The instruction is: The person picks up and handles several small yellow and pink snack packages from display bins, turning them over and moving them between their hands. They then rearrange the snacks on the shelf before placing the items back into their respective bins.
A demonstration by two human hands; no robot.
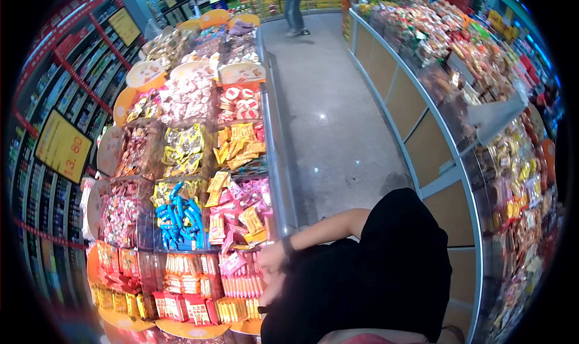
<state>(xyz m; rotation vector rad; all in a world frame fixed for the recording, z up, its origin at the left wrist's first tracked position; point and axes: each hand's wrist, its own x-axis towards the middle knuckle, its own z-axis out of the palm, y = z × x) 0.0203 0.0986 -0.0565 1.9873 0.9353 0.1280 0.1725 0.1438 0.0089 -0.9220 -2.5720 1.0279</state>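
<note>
In the head view, the right hand (272, 258) and left hand (274, 288) were close together by the aisle-side edge of the display (275, 163), beside pink packets (233, 263); neither grip's opening or hold could be told, nor any packets taken

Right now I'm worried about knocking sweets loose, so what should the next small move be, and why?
I'd probably lift the right hand slightly before moving it sideways. It is close to the left hand, and loose pink packs lie right beside its fingers, so a sideways move could catch them. Its fingertips are too blurred to tell whether its grip holds anything.
</note>
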